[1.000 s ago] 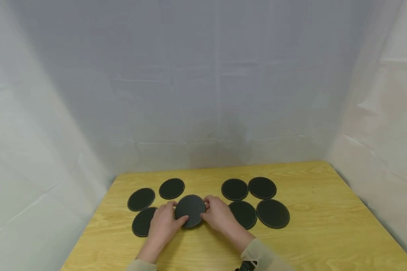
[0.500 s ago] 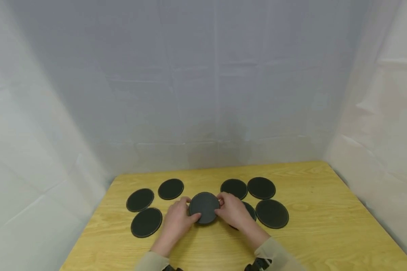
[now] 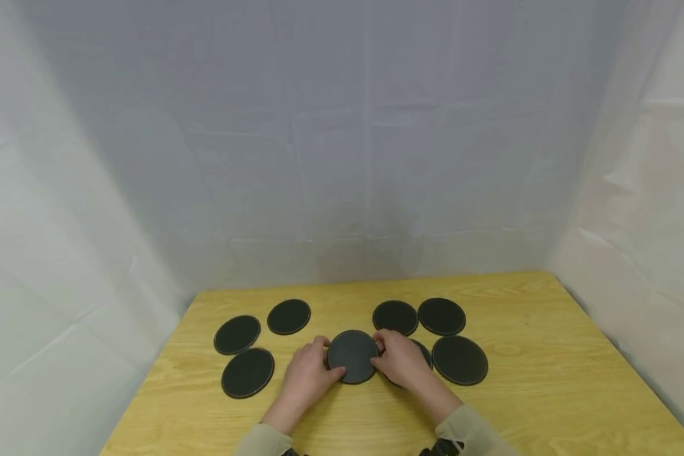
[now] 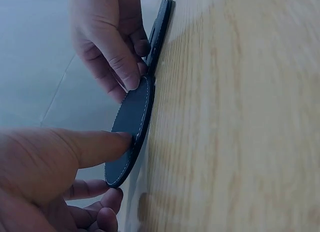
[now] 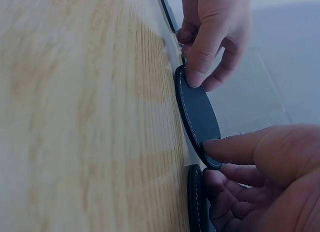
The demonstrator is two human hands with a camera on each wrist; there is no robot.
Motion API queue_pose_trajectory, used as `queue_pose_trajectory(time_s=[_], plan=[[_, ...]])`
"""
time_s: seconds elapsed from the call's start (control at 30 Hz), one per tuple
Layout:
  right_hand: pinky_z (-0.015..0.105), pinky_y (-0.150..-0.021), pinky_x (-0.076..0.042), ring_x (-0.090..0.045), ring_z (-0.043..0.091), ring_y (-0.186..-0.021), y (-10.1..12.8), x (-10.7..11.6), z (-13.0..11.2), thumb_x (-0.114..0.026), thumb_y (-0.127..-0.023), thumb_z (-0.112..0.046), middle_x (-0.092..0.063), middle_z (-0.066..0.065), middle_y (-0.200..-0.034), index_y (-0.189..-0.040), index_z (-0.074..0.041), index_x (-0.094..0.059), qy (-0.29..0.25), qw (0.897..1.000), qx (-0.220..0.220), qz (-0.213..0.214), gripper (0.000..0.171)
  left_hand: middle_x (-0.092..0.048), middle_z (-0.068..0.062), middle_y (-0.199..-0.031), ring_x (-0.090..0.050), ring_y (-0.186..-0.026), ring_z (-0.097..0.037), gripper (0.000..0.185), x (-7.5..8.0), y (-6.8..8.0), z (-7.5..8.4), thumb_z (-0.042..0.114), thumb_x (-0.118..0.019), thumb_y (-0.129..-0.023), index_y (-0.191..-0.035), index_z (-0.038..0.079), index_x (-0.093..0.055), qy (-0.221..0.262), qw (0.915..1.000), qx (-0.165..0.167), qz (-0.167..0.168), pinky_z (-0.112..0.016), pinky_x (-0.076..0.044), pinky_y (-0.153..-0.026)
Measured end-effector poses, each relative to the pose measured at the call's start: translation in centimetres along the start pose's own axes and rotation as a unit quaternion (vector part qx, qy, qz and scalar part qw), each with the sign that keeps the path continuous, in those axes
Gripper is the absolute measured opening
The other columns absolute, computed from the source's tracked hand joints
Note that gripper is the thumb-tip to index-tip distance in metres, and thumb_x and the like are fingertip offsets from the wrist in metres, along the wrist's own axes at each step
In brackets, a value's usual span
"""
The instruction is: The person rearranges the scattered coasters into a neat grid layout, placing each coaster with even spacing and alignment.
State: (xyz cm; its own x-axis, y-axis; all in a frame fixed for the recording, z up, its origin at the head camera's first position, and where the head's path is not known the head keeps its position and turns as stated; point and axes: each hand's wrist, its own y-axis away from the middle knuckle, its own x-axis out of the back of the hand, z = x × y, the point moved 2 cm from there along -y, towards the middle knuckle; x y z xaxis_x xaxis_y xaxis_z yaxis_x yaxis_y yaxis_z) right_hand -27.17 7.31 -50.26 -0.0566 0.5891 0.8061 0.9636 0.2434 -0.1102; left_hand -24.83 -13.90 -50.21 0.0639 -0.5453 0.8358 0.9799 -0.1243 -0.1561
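Observation:
A round black coaster (image 3: pixel 353 356) with pale stitching round its edge is held between both hands over the middle of the table. My left hand (image 3: pixel 308 372) pinches its left edge, thumb on the top face and fingers at the rim. On the opposite side, my right hand (image 3: pixel 401 360) pinches the right edge the same way. Seen in the left wrist view, the coaster (image 4: pixel 131 111) is tilted close over the wood. Under my right hand lies another coaster (image 3: pixel 423 354), partly hidden; in the right wrist view a coaster (image 5: pixel 195 199) sits just below my right fingertips.
Three coasters lie at the left, among them a front one (image 3: pixel 247 373) and a back one (image 3: pixel 289 316). More lie at the right, including one at the back (image 3: pixel 441 316) and one in front (image 3: pixel 460 360). Pale sheeting (image 3: pixel 342 158) encloses the wooden table (image 3: pixel 547 380).
Both hands have moved right with the coaster. The front left coaster is now fully uncovered, while my right hand overlaps the nearest right-hand one more.

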Motion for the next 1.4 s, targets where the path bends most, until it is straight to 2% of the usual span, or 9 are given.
queue_pose_trajectory(time_s=[0.23,0.43,0.47,0.67,0.73,0.8,1.4], plan=[[0.045,-0.082,-0.054,-0.057,0.017,-0.086,0.0,-0.2,0.3,-0.089,-0.094,-0.012,-0.062,0.0,-0.098,-0.122,-0.005,-0.073,-0.009,1.0,0.001,-0.007,0.033,-0.071,-0.008,-0.098,-0.067,-0.095,-0.032,0.057,-0.2,0.1,-0.2,0.025,-0.096,-0.087,-0.127,-0.002,-0.067,0.008,0.9999,0.004,-0.006,-0.054,-0.055,-0.083],[0.048,-0.087,-0.056,-0.063,0.02,-0.091,-0.1,-0.2,0.7,-0.089,-0.094,-0.013,-0.065,0.002,-0.103,-0.126,-0.004,-0.074,-0.014,1.0,0.003,-0.012,0.036,-0.067,-0.008,-0.094,-0.063,-0.088,-0.029,0.056,-1.1,-0.1,-1.3,0.032,-0.094,-0.09,-0.124,-0.002,-0.067,0.003,0.9999,-0.016,0.0,-0.051,-0.053,-0.076],[0.048,-0.086,-0.056,-0.063,0.02,-0.091,-0.1,-0.2,0.7,-0.089,-0.094,-0.013,-0.065,0.002,-0.103,-0.125,-0.005,-0.074,-0.014,1.0,0.005,-0.011,0.035,-0.066,-0.008,-0.094,-0.062,-0.087,-0.029,0.056,-1.6,-0.4,-1.9,0.035,-0.093,-0.091,-0.125,-0.002,-0.067,-0.003,0.9997,-0.024,0.003,-0.049,-0.052,-0.075],[0.047,-0.084,-0.055,-0.061,0.018,-0.088,0.0,-0.1,0.9,-0.089,-0.094,-0.011,-0.063,0.003,-0.101,-0.121,-0.005,-0.075,-0.019,1.0,0.023,-0.005,0.031,-0.068,-0.006,-0.095,-0.063,-0.088,-0.029,0.056,-1.2,-0.4,-1.7,0.034,-0.093,-0.09,-0.125,-0.001,-0.068,-0.003,0.9998,-0.021,-0.001,-0.048,-0.053,-0.074],[0.045,-0.082,-0.054,-0.06,0.016,-0.086,0.1,-0.2,0.9,-0.089,-0.094,-0.011,-0.062,0.002,-0.1,-0.121,-0.006,-0.075,-0.019,0.999,0.028,-0.004,0.03,-0.068,-0.006,-0.095,-0.064,-0.09,-0.029,0.056,-0.4,-0.1,-0.8,0.031,-0.095,-0.088,-0.125,-0.002,-0.069,0.003,0.9999,-0.009,-0.007,-0.051,-0.054,-0.077],[0.043,-0.081,-0.053,-0.06,0.015,-0.085,0.1,-0.3,1.0,-0.089,-0.094,-0.011,-0.061,0.002,-0.1,-0.121,-0.006,-0.075,-0.018,0.999,0.032,-0.003,0.031,-0.068,-0.006,-0.095,-0.064,-0.091,-0.029,0.057,-0.3,-0.1,-0.6,0.031,-0.096,-0.087,-0.126,-0.001,-0.069,-0.003,0.9999,-0.002,-0.012,-0.051,-0.054,-0.079],[0.04,-0.079,-0.052,-0.058,0.012,-0.084,0.3,-0.2,1.0,-0.087,-0.096,-0.01,-0.06,0.003,-0.103,-0.126,-0.005,-0.074,-0.025,0.999,0.034,-0.017,0.032,-0.068,-0.005,-0.097,-0.064,-0.093,-0.027,0.055,-0.2,0.0,-0.5,0.031,-0.095,-0.088,-0.125,-0.001,-0.069,-0.015,0.9997,0.001,-0.018,-0.049,-0.055,-0.081]])
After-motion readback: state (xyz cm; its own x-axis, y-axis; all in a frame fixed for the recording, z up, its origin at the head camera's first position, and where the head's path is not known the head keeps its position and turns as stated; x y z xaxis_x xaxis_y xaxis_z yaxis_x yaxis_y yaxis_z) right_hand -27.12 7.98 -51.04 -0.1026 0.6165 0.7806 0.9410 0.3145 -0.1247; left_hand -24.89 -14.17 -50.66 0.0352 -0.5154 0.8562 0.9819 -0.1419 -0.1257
